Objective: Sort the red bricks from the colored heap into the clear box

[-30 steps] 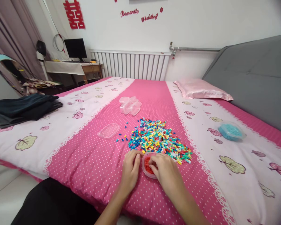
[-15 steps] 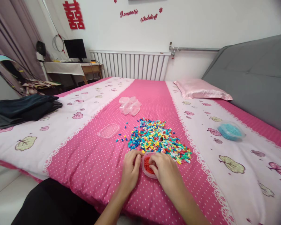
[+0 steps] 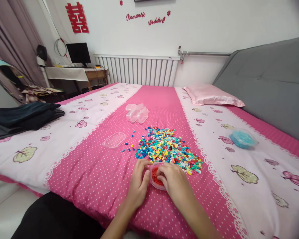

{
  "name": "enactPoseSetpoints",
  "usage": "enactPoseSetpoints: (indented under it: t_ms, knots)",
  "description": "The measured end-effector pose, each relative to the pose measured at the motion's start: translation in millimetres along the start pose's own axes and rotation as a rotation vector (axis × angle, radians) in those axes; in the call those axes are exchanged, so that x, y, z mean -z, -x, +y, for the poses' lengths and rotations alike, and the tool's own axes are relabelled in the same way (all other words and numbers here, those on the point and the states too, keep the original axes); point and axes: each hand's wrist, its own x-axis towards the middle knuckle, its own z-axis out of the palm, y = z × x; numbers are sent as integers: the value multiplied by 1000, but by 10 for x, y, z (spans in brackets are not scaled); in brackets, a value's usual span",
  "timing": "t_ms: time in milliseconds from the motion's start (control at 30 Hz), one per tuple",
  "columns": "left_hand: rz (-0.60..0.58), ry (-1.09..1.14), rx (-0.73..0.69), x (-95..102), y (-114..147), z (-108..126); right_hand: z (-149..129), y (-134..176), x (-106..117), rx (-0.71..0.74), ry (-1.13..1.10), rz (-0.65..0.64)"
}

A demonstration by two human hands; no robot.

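Observation:
A small clear plastic container (image 3: 154, 185) of red toy bricks (image 3: 154, 174) sits on the bed between my hands. My left hand (image 3: 139, 179) lies along its left side, with thumb and index finger apart and the index fingertip near the rim. Over the right part of the container, my right hand (image 3: 173, 181) dips its bent fingers among the red bricks. Its fingertips are drawn together, and whatever they hold is hidden. Just beyond both hands spreads a loose pile of small multicoloured toy bricks (image 3: 164, 146).
A clear lid (image 3: 114, 140) lies left of the pile, and several stacked clear containers (image 3: 137, 113) stand behind it. To the right is a container of light-blue bricks (image 3: 243, 139). Dark folded clothes (image 3: 25, 118) lie far left; a pink pillow (image 3: 213, 95) is at the back right.
The view has shifted slightly. My right hand stays in the container with only a small finger movement, and my left hand keeps its place beside it.

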Motion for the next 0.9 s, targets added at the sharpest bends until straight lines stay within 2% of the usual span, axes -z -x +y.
enactPoseSetpoints:
  t_ms: [100,400,633,900]
  knots:
    - [-72,23,-40,24,29,-13,17,-1,-23,-8,16,13]
    - [-306,-26,-113,29,40,-139,17,-25,-26,-54,2,-71]
    - [-305,-8,-41,-24,55,-127,-39,-47,-14,-86,10,-119]
    - [-302,24,13,-39,42,-114,41,-30,-80,-73,0,-76]
